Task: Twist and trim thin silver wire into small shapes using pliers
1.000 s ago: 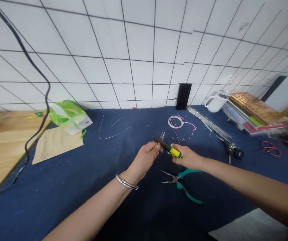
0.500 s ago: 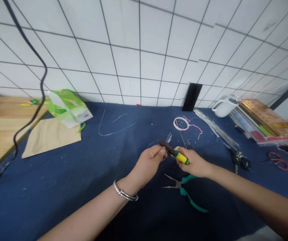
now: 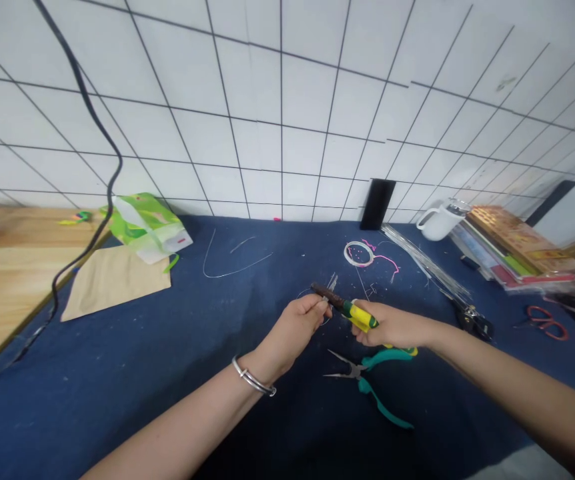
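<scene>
My left hand (image 3: 297,327), with a silver bangle at its wrist, pinches a thin wire (image 3: 303,293) between thumb and fingers. My right hand (image 3: 392,323) is closed round yellow-and-green handled pliers (image 3: 360,317). Their dark jaws (image 3: 325,293) lie at my left fingertips, against the wire; whether they are clamped on it is too small to tell. Several short wire ends stick up behind the jaws. Just below my hands, long-nose pliers (image 3: 362,370) with teal handles lie spread on the dark blue cloth (image 3: 167,373).
A white ring (image 3: 359,254) with pink thread sits beyond my hands, near a bundle of wires (image 3: 422,257). To the right are a white mug (image 3: 440,221), stacked books (image 3: 517,253) and red-handled scissors (image 3: 547,323). Bent wire (image 3: 232,272), a beige sheet (image 3: 117,280) and a green bag (image 3: 150,223) lie left.
The view has shifted slightly. My right hand has turned on the pliers, and the far end of a yellow handle now shows below it. My left hand keeps its pinch.
</scene>
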Demonstrator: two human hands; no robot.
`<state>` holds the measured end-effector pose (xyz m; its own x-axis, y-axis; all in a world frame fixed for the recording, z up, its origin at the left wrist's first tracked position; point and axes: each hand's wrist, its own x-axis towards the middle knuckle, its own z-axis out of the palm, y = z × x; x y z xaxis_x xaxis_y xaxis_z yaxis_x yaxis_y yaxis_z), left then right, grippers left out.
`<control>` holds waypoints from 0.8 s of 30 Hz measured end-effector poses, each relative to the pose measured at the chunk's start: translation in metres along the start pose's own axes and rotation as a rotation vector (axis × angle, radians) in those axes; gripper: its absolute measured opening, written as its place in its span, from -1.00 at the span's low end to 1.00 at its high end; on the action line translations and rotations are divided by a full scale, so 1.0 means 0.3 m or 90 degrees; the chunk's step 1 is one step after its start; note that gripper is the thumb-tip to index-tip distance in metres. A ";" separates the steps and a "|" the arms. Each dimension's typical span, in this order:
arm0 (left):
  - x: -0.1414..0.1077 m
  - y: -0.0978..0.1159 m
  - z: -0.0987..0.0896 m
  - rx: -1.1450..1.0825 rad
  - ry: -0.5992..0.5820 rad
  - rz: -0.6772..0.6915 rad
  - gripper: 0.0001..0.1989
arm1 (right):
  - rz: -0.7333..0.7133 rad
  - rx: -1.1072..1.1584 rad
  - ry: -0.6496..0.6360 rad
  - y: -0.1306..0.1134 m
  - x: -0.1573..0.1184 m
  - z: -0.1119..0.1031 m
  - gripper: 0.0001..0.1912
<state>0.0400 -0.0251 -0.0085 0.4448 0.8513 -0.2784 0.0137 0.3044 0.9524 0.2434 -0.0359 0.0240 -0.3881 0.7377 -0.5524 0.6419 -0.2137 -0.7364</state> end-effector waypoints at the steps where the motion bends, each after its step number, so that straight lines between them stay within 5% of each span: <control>1: -0.002 0.003 0.001 0.000 -0.001 -0.003 -0.75 | 0.009 0.003 -0.007 -0.008 -0.005 -0.001 -0.54; 13: 0.008 -0.029 -0.004 -0.062 -0.068 -0.071 -0.73 | 0.039 -0.060 0.008 -0.037 -0.027 -0.005 -0.53; 24: 0.040 -0.080 -0.008 -0.043 -0.073 -0.096 -0.71 | -0.016 -0.192 0.094 0.094 0.031 0.024 -0.43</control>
<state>0.0428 -0.0212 -0.0351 0.5409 0.7407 -0.3985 0.0291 0.4570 0.8890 0.2533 -0.0398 -0.0047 -0.3197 0.8300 -0.4570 0.8087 -0.0123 -0.5880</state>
